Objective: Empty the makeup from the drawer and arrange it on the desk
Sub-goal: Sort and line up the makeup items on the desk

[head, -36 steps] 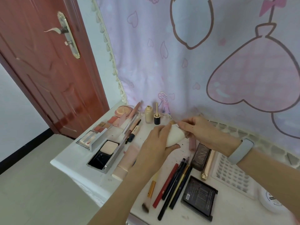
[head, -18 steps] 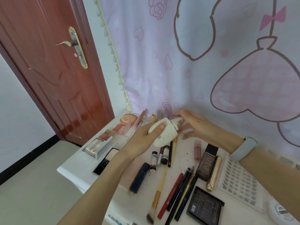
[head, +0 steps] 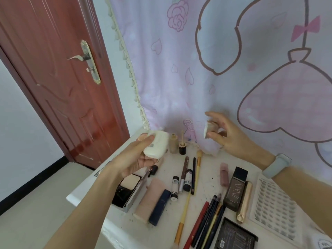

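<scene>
My left hand [head: 134, 160] is raised over the left part of the white desk [head: 208, 169] and grips a soft white oblong pouch-like item [head: 158, 145]. To the right, my right hand [head: 231, 139] is lifted in front of the curtain, pinching a small beige-and-white piece [head: 210, 129] between thumb and fingers. Makeup lies spread on the desk below: an open powder compact [head: 129, 186], a pink tube [head: 149, 200], a navy tube [head: 159, 207], a long brush [head: 185, 205], several pencils [head: 206, 225] and a dark UNNY bottle [head: 235, 189]. No drawer is in view.
A foundation bottle [head: 173, 142] and a black cap with its wand [head: 182, 147] stand at the back by the pink curtain [head: 179, 78]. A lash tray [head: 274, 209] and black palette [head: 235, 236] lie at right. A red door [head: 59, 78] stands left of the desk.
My hands, together on the white item a second ago, have drawn apart. The left carried it leftward and up; the right now holds a small piece. The camera tilted upward.
</scene>
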Available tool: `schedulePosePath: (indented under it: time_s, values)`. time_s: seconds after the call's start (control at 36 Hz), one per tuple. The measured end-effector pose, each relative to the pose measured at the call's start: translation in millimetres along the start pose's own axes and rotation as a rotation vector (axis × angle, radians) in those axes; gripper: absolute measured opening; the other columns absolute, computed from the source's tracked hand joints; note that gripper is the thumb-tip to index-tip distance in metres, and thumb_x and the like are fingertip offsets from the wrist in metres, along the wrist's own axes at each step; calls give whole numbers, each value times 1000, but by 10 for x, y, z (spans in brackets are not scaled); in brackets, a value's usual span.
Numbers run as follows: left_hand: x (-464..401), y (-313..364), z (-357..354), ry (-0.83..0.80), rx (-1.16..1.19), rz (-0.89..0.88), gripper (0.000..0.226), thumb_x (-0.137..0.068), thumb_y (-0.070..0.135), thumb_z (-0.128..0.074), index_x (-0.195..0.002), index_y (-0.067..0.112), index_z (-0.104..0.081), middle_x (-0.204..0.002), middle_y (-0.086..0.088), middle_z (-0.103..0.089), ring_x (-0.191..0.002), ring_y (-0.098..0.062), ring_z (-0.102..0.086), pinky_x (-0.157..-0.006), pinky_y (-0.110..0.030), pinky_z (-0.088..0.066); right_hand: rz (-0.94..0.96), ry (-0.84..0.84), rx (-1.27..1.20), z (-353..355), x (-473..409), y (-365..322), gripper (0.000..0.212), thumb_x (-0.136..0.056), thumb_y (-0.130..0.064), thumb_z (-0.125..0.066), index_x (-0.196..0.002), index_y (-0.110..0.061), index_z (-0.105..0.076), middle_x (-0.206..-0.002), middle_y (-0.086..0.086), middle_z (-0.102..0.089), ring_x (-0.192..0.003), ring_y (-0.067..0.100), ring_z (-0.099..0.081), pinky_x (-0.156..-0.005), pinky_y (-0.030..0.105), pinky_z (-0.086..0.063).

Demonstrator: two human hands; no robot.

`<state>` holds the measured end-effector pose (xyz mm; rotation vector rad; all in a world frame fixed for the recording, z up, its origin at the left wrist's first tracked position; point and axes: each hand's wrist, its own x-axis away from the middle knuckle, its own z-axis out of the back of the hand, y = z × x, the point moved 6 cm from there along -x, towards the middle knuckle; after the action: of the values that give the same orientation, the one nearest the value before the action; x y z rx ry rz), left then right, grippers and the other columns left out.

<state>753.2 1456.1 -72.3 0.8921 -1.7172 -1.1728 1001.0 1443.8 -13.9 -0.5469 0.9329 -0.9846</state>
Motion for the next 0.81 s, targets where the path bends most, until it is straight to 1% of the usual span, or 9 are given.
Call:
schedulePosePath:
  time_s: [0.11,0.19,0.36,0.44,0.53,0.58,0.67,0.72,0.81]
  values:
    - [-98,20,28,108,-30,-79,37,-86,13,-64,-121,6,-50,-115,-25,-63,-95,-32,-67,-78,-39,-58,-120,48,38,-150,19,330,32,-86,-14,-62,-114,-26,-53,-95,6,-55,-91,22,-55,-74,11,-42]
    - [-216,51,60,277,-333,-136,29,-82,14,-69,-110,10,-61,-112,-19,-62,-92,-26,-63,-86,-44,-54,-202,53,42,-325,45,524,18,-82,-22,-68,-96,-25,-56,-80,-7,-53,-81,16,-54,-69,19,-40]
    - [-486,34,-34,366,-644,-180,17,-75,15,-72,-79,3,-62,-80,3,-53,-66,-15,-48,-61,-21,-40,-255,-80,85,-720,25,708,38,-80,-35,-70,-112,-35,-49,-94,-17,-55,-75,-5,-49,-63,11,-35]
    - [-561,14,-70,415,-807,-168,22,-73,14,-67,-63,11,-49,-65,4,-45,-53,-9,-39,-46,-12,-30,-183,-139,124,-876,-18,712,16,-84,-29,-67,-95,-31,-56,-88,-10,-58,-73,4,-50,-62,11,-35]
    - [-598,-29,-114,373,-964,-123,17,-73,15,-67,-70,19,-51,-102,-11,-65,-50,-7,-41,-49,-22,-32,-128,-188,229,-1012,-78,755,11,-85,-24,-65,-91,-17,-60,-95,-2,-55,-86,16,-50,-72,19,-38]
    - [-623,-62,-142,330,-1052,-122,27,-72,14,-66,-80,32,-48,-125,-18,-54,-49,-11,-39,-53,-25,-36,-110,-220,283,-1074,-111,786,18,-86,-25,-64,-102,-21,-59,-106,-5,-50,-101,15,-47,-87,28,-39]
    - [-694,-114,-92,343,-1128,-123,68,-71,15,-66,-131,34,-41,-74,-11,-58,-53,-17,-39,-54,-29,-36,-71,-267,342,-1137,-152,819,26,-88,-21,-61,-114,-17,-57,-112,-2,-46,-106,17,-44,-91,30,-38]
    - [-707,-141,-90,340,-1158,-121,80,-71,17,-67,-140,34,-32,-63,-3,-49,-58,-20,-43,-55,-29,-35,-63,-292,358,-1161,-171,834,27,-90,-20,-58,-117,-19,-56,-113,-4,-44,-106,16,-42,-90,30,-39]
    - [-762,-167,-115,317,-1210,-150,42,-72,22,-69,-79,44,-33,-128,-13,-55,-55,-4,-47,-50,-22,-31,-59,-307,365,-1183,-198,864,27,-90,-16,-57,-117,-19,-58,-118,-3,-47,-110,14,-42,-93,28,-37]
